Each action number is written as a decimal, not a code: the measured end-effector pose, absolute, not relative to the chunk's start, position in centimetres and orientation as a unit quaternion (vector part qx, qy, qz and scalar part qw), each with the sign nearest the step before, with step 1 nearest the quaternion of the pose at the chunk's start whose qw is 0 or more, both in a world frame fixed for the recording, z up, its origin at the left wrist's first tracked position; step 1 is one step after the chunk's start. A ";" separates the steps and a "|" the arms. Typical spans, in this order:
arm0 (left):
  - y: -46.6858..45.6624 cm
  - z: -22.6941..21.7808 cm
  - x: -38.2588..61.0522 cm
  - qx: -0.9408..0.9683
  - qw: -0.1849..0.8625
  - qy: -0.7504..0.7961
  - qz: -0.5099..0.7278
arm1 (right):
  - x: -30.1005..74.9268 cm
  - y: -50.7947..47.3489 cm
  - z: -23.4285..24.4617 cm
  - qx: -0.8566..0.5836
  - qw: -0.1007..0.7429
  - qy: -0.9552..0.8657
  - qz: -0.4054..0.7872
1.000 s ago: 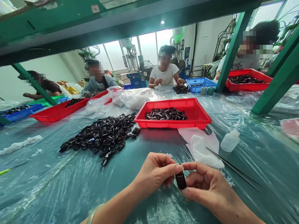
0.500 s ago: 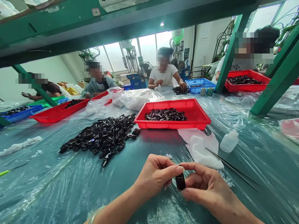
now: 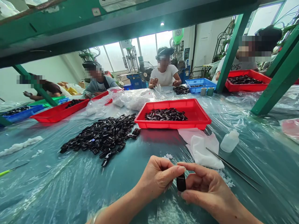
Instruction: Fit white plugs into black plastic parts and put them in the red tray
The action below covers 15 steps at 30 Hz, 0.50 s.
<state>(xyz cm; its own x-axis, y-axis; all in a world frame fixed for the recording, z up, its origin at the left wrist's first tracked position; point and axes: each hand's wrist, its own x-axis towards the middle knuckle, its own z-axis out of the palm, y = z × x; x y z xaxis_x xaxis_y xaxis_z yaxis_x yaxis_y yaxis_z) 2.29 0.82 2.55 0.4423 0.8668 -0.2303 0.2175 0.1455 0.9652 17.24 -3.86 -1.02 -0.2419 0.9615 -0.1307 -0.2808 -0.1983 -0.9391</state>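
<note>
Low in the view, my left hand (image 3: 158,177) and my right hand (image 3: 207,186) meet over the plastic-sheeted table (image 3: 46,189). Between their fingertips is a small glossy black plastic piece (image 3: 181,182), partly hidden by my fingers. To the left lies a loose pile of similar black pieces (image 3: 100,138). Beyond my hands stands a red tray (image 3: 173,125) holding more of them. Right of my right hand lie steel tweezers (image 3: 233,170), a white cloth (image 3: 203,152) and a small plastic squeeze bottle (image 3: 230,141). White flecks (image 3: 225,177) are scattered near the cloth.
Several co-workers sit around the table, one (image 3: 164,76) directly across, with more red trays (image 3: 247,88) and a blue tray (image 3: 201,85) near them. Green shelf legs (image 3: 232,53) stand at the right. Clear plastic bags (image 3: 128,101) lie beyond the pile.
My hands shift only slightly, and the black piece sits a little lower between them. The co-worker directly across has raised their head.
</note>
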 end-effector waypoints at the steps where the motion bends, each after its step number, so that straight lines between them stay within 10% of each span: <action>1: 0.8 2.5 2.3 0.595 0.607 0.453 0.269 | 17.2 -3.8 -1.2 -0.398 0.471 -0.428 0.661; 15: 0.7 2.7 2.2 0.597 0.613 0.444 0.265 | 16.9 -4.3 -0.8 -0.409 0.513 -0.395 0.643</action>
